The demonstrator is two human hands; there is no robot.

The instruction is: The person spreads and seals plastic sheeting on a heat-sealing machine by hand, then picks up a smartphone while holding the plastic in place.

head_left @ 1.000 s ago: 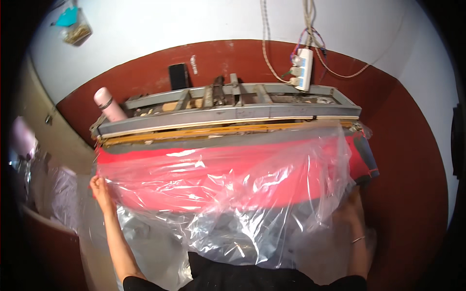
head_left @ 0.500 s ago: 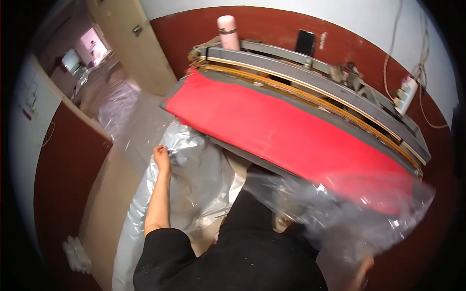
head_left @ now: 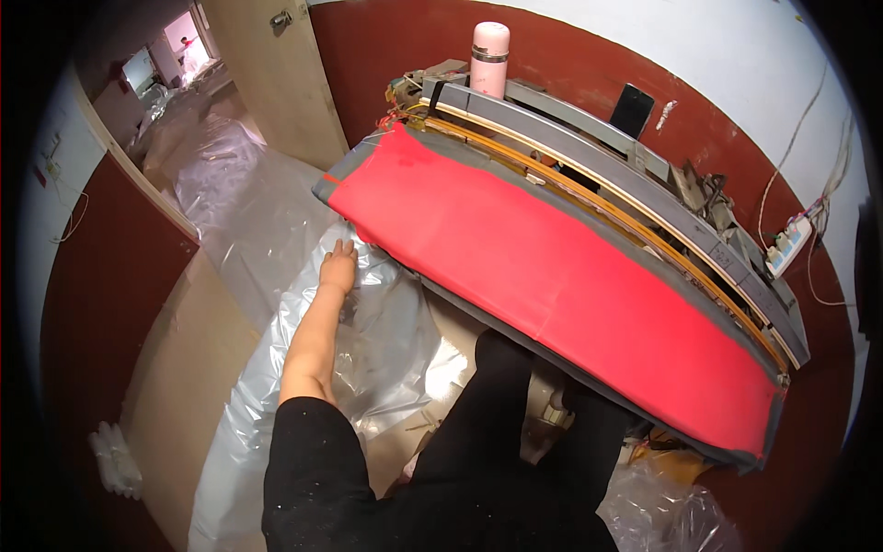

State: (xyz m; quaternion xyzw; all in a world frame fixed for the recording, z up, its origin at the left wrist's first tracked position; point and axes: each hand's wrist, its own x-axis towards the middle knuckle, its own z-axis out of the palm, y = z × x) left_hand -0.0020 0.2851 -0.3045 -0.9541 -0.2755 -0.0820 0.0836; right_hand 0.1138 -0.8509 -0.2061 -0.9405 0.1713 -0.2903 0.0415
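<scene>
My left hand (head_left: 338, 265) is stretched forward with its fingers apart, at the silvery clear plastic film (head_left: 267, 368) that hangs beside the bench's left end. Whether the fingertips press on the film I cannot tell. Just beyond the hand lies the near left edge of a long bench top covered with red cloth (head_left: 543, 285). My right hand is out of the picture. At the lower right, below the bench's near edge, is a crumpled clear plastic bag (head_left: 671, 515).
Behind the red cloth runs a long grey metal bar (head_left: 589, 156) with orange strips. A pink flask (head_left: 489, 60), a black phone (head_left: 632, 110) and a white power strip (head_left: 788, 247) are along the back. More plastic film (head_left: 221, 175) trails through the doorway; a white bundle (head_left: 115, 460) lies at left.
The clear plastic bag has left the right end of the red cloth and is now lower down. My right hand has gone out of view. My left hand has reached forward, its fingers spreading.
</scene>
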